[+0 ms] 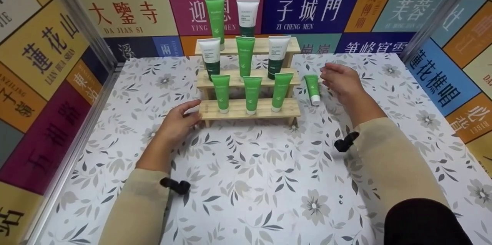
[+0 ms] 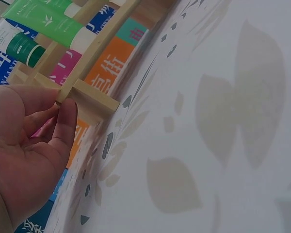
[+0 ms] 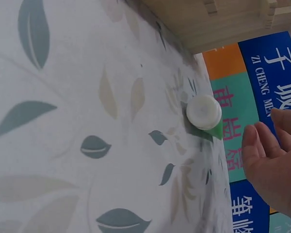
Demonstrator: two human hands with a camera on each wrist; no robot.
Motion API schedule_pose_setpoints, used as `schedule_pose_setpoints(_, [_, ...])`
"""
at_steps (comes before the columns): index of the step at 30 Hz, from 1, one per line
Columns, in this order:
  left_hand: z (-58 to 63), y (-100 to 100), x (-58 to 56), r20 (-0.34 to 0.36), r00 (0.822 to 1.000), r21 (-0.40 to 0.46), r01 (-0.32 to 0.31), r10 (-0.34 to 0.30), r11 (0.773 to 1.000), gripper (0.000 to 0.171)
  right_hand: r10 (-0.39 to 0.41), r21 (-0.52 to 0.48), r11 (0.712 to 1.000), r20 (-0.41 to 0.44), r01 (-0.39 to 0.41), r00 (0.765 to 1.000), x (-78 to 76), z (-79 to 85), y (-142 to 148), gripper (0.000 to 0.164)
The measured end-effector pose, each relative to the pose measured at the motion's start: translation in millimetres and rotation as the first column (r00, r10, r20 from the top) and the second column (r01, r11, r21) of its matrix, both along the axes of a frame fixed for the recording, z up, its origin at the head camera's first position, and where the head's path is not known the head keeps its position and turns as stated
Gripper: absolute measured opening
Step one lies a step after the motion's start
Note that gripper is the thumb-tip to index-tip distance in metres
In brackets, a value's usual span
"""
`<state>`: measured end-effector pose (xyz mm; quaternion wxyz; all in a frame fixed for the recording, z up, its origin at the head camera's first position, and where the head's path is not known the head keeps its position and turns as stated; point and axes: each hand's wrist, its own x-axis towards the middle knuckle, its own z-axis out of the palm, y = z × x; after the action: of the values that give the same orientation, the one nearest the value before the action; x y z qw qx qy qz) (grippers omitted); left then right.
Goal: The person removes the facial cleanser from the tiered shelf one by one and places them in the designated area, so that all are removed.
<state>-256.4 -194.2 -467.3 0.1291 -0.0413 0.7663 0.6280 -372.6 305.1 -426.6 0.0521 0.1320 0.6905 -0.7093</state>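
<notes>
Wooden rack [image 1: 237,111]: stands in three tiers, rear supports mostly hidden behind the boards; cut off in both wrist views.
Back-tier tubes [image 1: 217,18]: one green, one white and dark green, partly covered low down by the row in front.
Middle-tier tubes [image 1: 246,58]: green at the rack's centre, white and dark green toward either end; overlapped at the bottom.
Front-tier tubes [image 1: 251,95]: all three green, caps down, in full view from the head; small print too small to read.
Loose green tube [image 1: 312,85]: lies just right of the rack, foreshortened in the right wrist view to a white cap [image 3: 203,111] and a sliver of green.
Left hand [image 1: 180,120]: reaches to the rack's left end, pinching the lowest board between thumb and fingers.
Right hand [image 1: 342,80]: hovers right of the rack, beyond the loose tube and apart from it, with fingers loosely bent around nothing.
Sleeves [image 1: 134,202]: beige, running out of frame nearest the viewer, the right one partly blocked by a black rounded shape [image 1: 423,222], hard to identify.
Surface [image 1: 238,214]: white with grey leaves and flowers, spreading around the rack.
Lettered panels [image 1: 311,10]: multicoloured, behind the rack and to both sides.
</notes>
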Motion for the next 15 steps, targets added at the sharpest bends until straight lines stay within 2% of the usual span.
schedule_pose_setpoints(6, [-0.2, 0.2, -0.2, 0.001, 1.000, -0.005, -0.004, 0.004, 1.000, 0.055, 0.009, -0.002, 1.000, -0.033, -0.009, 0.999, 4.1, 16.9, -4.0, 0.061])
schedule_pose_setpoints(15, [1.1, 0.9, 0.9, 0.010, 1.000, 0.007, -0.001, 0.001, 1.000, 0.055, 0.013, -0.033, 0.999, -0.155, -0.018, 0.988, 13.5, 48.7, -20.9, 0.053])
